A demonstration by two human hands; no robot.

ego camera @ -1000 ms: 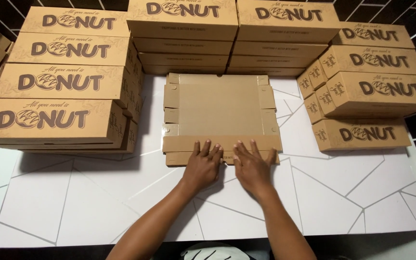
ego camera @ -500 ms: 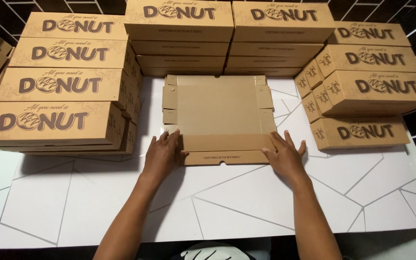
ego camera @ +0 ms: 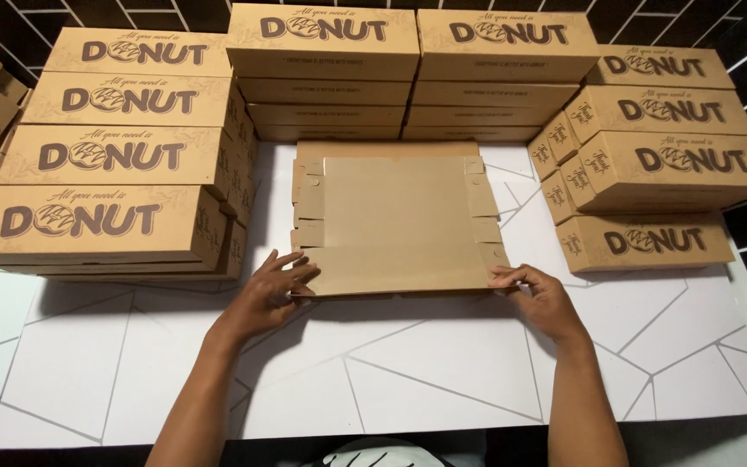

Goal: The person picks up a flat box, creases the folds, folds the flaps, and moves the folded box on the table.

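Your hands have slid apart from the middle of the near edge out to its two corners. Your left hand now rests at the near left corner of the flat cardboard blank, fingers spread and pinching the front flap. Your right hand takes the near right corner in a loose grip, fingertips curled on the edge. The front flap looks lifted a little off the white desk, which suggests the fold along that side is under way. The blank lies in the middle of the desk, ringed by stacks of finished printed boxes left, behind and right.
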